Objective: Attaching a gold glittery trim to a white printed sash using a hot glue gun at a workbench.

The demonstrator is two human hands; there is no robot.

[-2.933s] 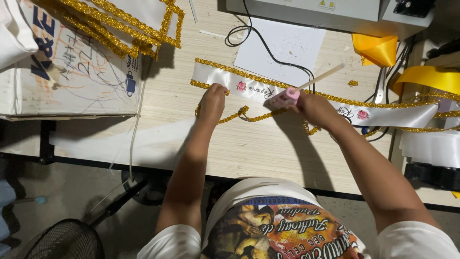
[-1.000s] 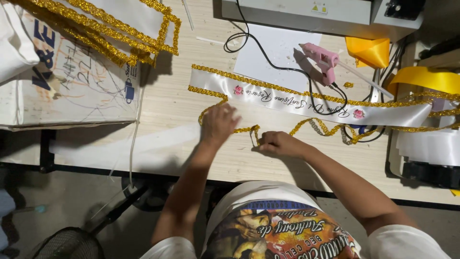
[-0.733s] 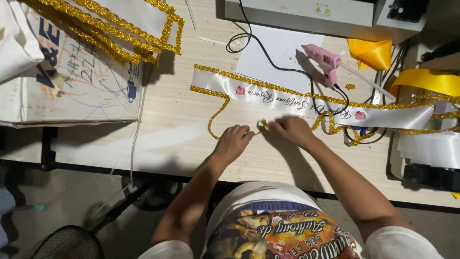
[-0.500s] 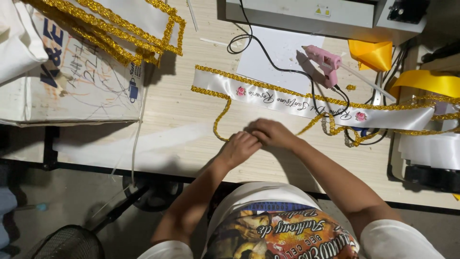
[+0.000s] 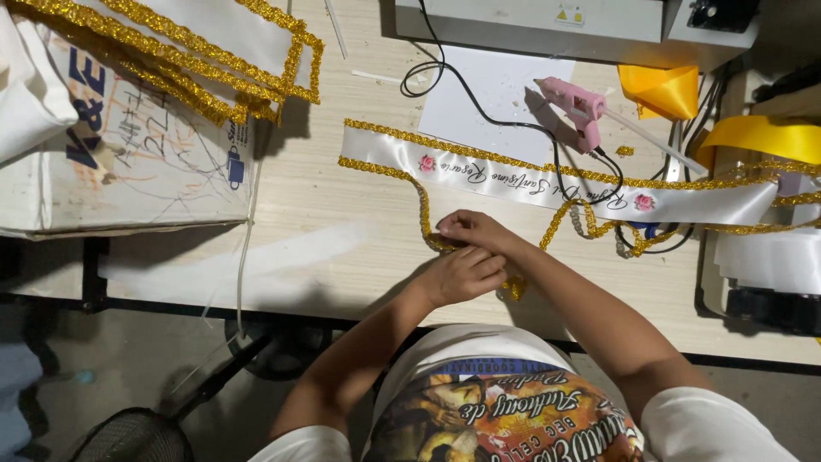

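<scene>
A white satin sash (image 5: 547, 181) with gold glitter trim along its edges lies across the wooden table (image 5: 325, 248). A loose length of gold trim (image 5: 422, 210) hangs off its lower left edge and runs down to my hands. My left hand (image 5: 462, 274) and my right hand (image 5: 472, 231) are together near the table's front edge, both pinching this trim. A further bit of trim (image 5: 515, 287) shows just right of my left hand. A pink glue gun (image 5: 571, 103) lies on white paper (image 5: 496, 90) behind the sash, with nobody holding it.
A cardboard box (image 5: 128, 154) with finished white-and-gold sashes (image 5: 214, 43) sits at the left. A grey machine (image 5: 530, 17) stands at the back. Yellow ribbon (image 5: 753, 135) and an orange cone (image 5: 660, 87) are at the right. A black cable (image 5: 479, 107) crosses the paper.
The glue gun went from my right hand to the paper behind the sash. Both hands moved left and came together on the loose gold trim near the front edge.
</scene>
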